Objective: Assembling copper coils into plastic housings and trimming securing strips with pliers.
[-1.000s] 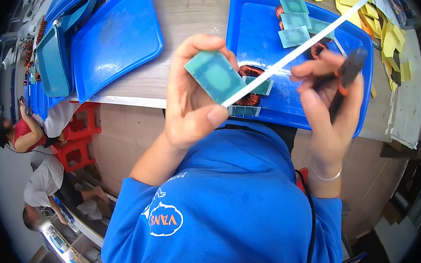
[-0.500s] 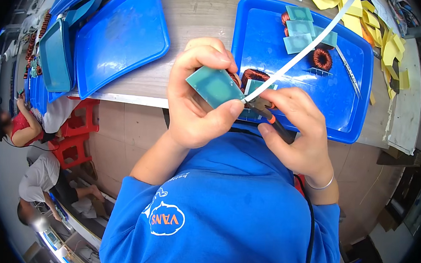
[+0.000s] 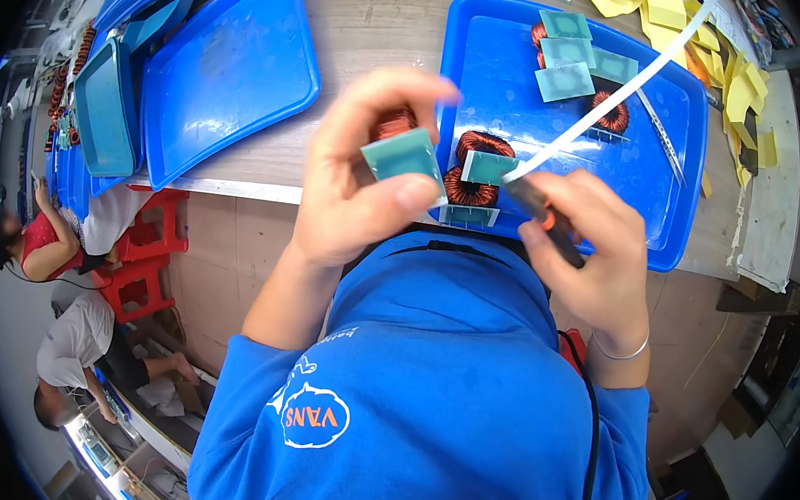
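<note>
My left hand (image 3: 344, 184) is closed around a copper-wound ring coil (image 3: 395, 124) with a square green board (image 3: 405, 156) on it. The thumb presses the board's near edge. To the right, my right hand (image 3: 602, 252) grips pliers (image 3: 563, 236) with black and orange handles; their jaws are blurred. A long white strip (image 3: 619, 96), like a cable tie, runs from the tool's tip up to the far right. Between my hands, more copper coils (image 3: 470, 192) with green boards lie in the near left corner of a blue tray (image 3: 503, 79).
Several boarded coils (image 3: 563, 82) and a thin white strip (image 3: 661, 134) lie farther back in that tray. Another blue tray (image 3: 235, 77) rests at the left, beside stacked trays. Yellow paper pieces (image 3: 745, 99) cover the far right. Two people sit at the left, near red stools (image 3: 139, 286).
My left hand has moved slightly left with the coil, tilting its board. The pliers and white strip have shifted right, away from that board.
</note>
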Tool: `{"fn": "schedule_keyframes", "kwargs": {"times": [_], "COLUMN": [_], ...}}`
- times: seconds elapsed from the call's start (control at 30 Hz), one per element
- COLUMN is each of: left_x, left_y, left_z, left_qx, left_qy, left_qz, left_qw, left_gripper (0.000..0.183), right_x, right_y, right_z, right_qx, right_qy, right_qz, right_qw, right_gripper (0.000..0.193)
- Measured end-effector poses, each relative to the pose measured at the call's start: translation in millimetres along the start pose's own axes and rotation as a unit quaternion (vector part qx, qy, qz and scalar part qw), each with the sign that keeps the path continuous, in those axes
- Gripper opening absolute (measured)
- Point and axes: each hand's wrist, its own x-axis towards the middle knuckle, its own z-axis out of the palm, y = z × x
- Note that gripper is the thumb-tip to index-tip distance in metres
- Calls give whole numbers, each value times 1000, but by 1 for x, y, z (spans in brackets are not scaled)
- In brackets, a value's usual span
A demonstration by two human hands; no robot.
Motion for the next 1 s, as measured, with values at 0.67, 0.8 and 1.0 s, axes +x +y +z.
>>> {"fn": "schedule_keyframes", "kwargs": {"times": [0.67, 0.8, 1.0], "left_x": [-5, -13, -4], "left_y": [-4, -13, 2], "left_z": [28, 27, 19], "left_qx": [126, 167, 148], "left_qy": [-131, -79, -97], "left_qz": [-62, -42, -18], "left_qw": [981, 982, 984], "left_gripper": [76, 85, 74], "right_x": [11, 13, 15], "right_y": [9, 9, 12], "right_z": [-1, -11, -6], "right_qx": [329, 379, 432], "right_qy": [175, 160, 119], "right_qz": [-50, -16, -13], "right_qw": [927, 911, 894], "right_gripper": [31, 37, 36]}}
